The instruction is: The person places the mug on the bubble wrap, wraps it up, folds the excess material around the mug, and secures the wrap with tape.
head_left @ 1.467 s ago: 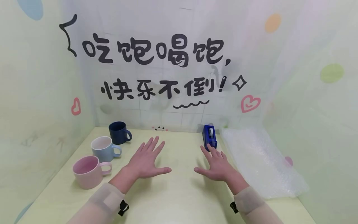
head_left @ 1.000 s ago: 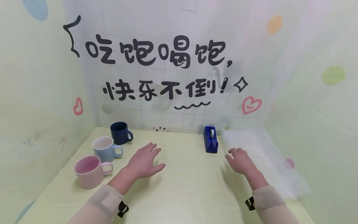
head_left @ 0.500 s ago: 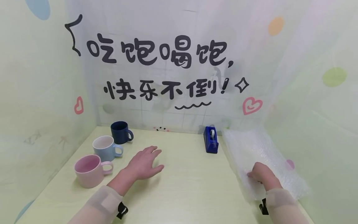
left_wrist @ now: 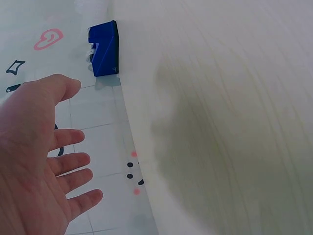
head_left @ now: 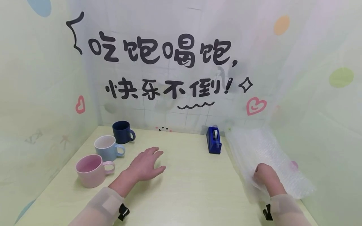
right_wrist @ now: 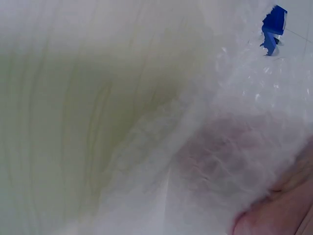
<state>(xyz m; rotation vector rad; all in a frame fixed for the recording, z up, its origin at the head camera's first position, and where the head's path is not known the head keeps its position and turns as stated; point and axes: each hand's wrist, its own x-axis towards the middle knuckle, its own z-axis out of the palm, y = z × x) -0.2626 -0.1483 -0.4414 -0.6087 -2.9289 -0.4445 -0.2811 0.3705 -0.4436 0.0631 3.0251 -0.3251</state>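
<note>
At the right of the head view, my right hand (head_left: 267,176) grips the near left edge of a clear sheet of bubble wrap (head_left: 271,150). In the right wrist view the bubble wrap (right_wrist: 220,156) covers the fingers, which show blurred through it, while part of the hand (right_wrist: 281,210) shows at the lower right. My left hand (head_left: 145,164) hovers over the table with spread, relaxed fingers and holds nothing. The left wrist view shows that hand's palm (left_wrist: 29,161) and loosely bent fingers. Nearest to it are a pink mug (head_left: 90,175) and a light blue mug (head_left: 106,152).
Behind those two mugs stands a dark blue mug (head_left: 121,133), handle to the right. A blue tape dispenser (head_left: 214,142) sits near the back edge, left of the bubble wrap. Pale printed curtains (head_left: 175,18) enclose the table (head_left: 192,194) at the back and sides.
My right hand has moved right and nearer, from beside the tape dispenser to the bubble wrap, and has taken hold of its edge; that edge has lifted slightly. My left hand's fingers have relaxed.
</note>
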